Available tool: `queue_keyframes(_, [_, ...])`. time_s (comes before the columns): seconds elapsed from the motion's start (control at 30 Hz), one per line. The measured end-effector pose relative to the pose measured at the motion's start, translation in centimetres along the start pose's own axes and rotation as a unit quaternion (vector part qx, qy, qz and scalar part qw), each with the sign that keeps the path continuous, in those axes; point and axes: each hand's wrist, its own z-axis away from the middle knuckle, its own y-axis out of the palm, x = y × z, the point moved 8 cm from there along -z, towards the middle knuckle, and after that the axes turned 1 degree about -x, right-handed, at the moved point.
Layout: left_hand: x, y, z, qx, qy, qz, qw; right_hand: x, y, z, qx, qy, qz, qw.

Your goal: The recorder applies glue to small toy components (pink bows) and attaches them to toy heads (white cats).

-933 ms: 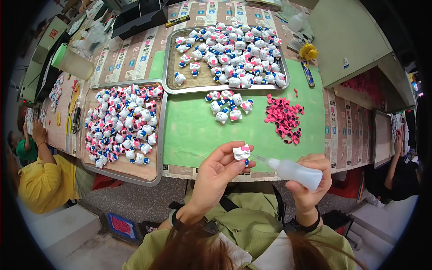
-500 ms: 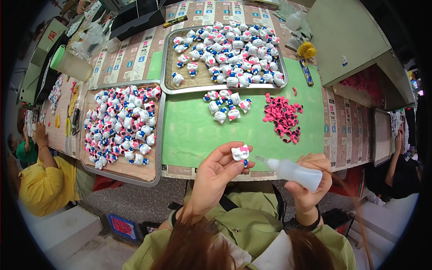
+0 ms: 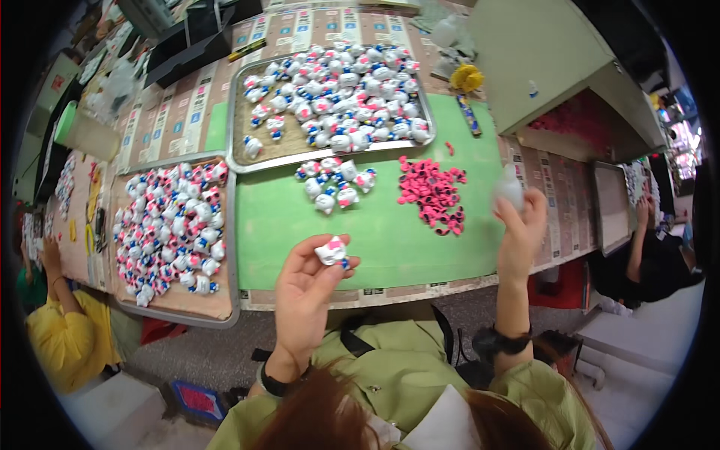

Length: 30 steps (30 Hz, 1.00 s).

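Note:
Between the fingertips of my left hand (image 3: 306,281) is a small white cat figurine (image 3: 331,253) with a pink bow and a blue body, held over the front edge of the green mat (image 3: 367,259). My right hand (image 3: 523,225) grips a translucent white squeeze bottle (image 3: 509,187), upright and slightly blurred, at the mat's right edge. Left of the bottle lies a heap of small pink pieces with dark centres (image 3: 433,193). A small group of white cat figurines (image 3: 334,182) sits on the mat beyond my left hand.
A metal tray (image 3: 330,159) piled with figurines stands at the back; another full tray (image 3: 234,255) is at the left. A grey cabinet (image 3: 547,56) holding pink pieces stands back right, near a yellow sponge-like lump (image 3: 466,77). Co-workers sit at both sides, one in a yellow shirt (image 3: 71,330).
The squeeze bottle has left the figurine, moving right and away from me, and turned from lying sideways to upright. My left hand still holds the figurine. The whole view has shifted.

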Motion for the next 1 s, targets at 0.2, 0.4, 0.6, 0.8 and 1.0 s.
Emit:
queue_keyframes(0.2, [0.5, 0.5, -0.3, 0.002, -0.017, 0.001, 1.000, -2.4, -2.7, -3.2, -0.049, -0.099, 0.145, 0.983])
queue_keyframes(0.4, [1.9, 0.6, -0.6, 0.009, -0.042, -0.006, 0.999, -1.6, -1.1, 0.9, 0.071, -0.073, 0.350, 0.931])
queue_keyframes(0.6, [2.7, 1.8, -0.5, 0.034, -0.080, -0.010, 0.996, -2.2, 1.4, 3.0, 0.146, -0.126, 0.378, 0.905])
queue_keyframes(0.8, [3.3, 2.1, -0.2, 0.041, -0.091, -0.007, 0.995, -0.9, 2.7, 3.7, 0.161, -0.239, 0.422, 0.860])
queue_keyframes(1.0, [3.5, 2.0, 0.0, 0.053, -0.101, -0.006, 0.993, -0.4, 2.8, 3.2, 0.141, -0.217, 0.392, 0.883])
